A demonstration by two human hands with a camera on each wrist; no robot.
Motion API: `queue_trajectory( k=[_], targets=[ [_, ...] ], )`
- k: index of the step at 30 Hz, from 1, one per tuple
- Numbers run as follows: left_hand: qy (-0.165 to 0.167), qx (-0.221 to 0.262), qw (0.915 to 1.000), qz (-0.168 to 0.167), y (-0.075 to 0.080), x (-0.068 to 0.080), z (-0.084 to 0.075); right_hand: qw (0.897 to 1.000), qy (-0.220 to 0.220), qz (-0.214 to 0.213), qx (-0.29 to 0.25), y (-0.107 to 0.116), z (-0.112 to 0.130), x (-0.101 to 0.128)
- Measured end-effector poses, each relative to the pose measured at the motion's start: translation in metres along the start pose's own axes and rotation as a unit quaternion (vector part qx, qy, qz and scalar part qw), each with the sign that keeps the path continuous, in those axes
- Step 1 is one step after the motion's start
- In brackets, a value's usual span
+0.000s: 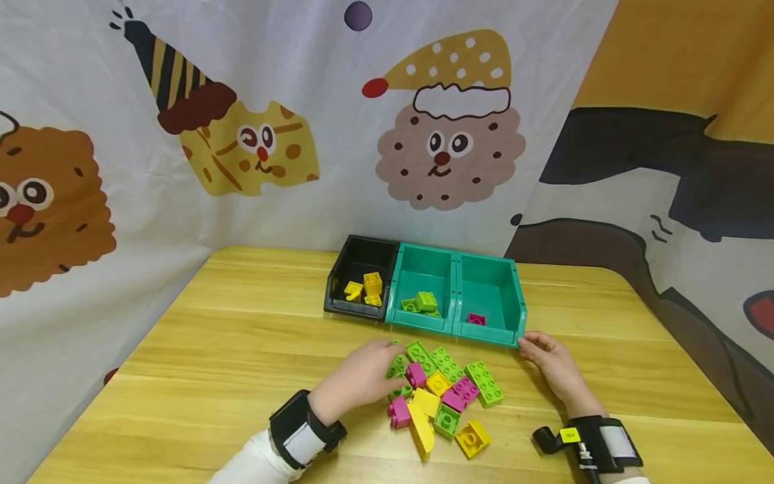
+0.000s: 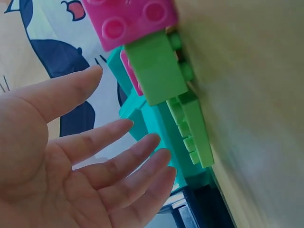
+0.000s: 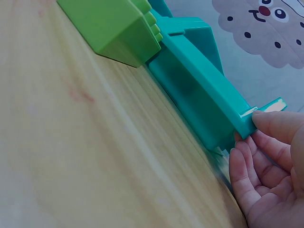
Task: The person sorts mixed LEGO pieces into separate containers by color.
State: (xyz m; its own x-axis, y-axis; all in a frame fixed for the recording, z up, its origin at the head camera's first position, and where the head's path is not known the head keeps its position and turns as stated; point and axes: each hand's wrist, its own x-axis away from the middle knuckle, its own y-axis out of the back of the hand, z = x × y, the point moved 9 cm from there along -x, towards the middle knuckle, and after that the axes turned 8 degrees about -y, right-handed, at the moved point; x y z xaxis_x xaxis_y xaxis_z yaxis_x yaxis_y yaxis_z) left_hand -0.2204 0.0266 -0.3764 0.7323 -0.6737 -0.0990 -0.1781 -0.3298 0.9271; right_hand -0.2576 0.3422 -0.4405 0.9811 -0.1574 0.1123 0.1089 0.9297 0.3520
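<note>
A loose pile of green, pink and yellow bricks [image 1: 441, 396] lies on the wooden table [image 1: 211, 349]. My left hand [image 1: 387, 366] reaches into the pile's left side with straight, spread fingers [image 2: 118, 156], its tips at a green brick [image 2: 156, 71] under a pink brick [image 2: 128, 19]; it holds nothing. My right hand [image 1: 532, 346] rests on the table at the front right corner of the right teal bin [image 1: 496, 269]. Its thumb and fingertips [image 3: 256, 152] touch that corner of the teal bin [image 3: 199, 90].
A black bin [image 1: 338, 269] with yellow bricks [image 1: 370, 286], a middle teal bin [image 1: 423, 259] with green bricks [image 1: 425, 301] and the right one with a pink brick [image 1: 476, 318] stand in a row. A cartoon-printed cloth [image 1: 242, 134] hangs behind.
</note>
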Motion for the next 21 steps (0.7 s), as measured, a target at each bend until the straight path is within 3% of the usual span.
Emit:
queue_trajectory(
  k=[9, 21],
  targets=[
    [0.016, 0.010, 0.9992, 0.035, -0.010, 0.021, 0.002, 1.000, -0.004, 0.006, 0.004, -0.001, -0.002, 0.001],
    [-0.005, 0.000, 0.9976, 0.069, -0.021, 0.027, -0.008, 1.000, 0.006, 0.008, -0.026, 0.000, 0.002, 0.001]
  ],
)
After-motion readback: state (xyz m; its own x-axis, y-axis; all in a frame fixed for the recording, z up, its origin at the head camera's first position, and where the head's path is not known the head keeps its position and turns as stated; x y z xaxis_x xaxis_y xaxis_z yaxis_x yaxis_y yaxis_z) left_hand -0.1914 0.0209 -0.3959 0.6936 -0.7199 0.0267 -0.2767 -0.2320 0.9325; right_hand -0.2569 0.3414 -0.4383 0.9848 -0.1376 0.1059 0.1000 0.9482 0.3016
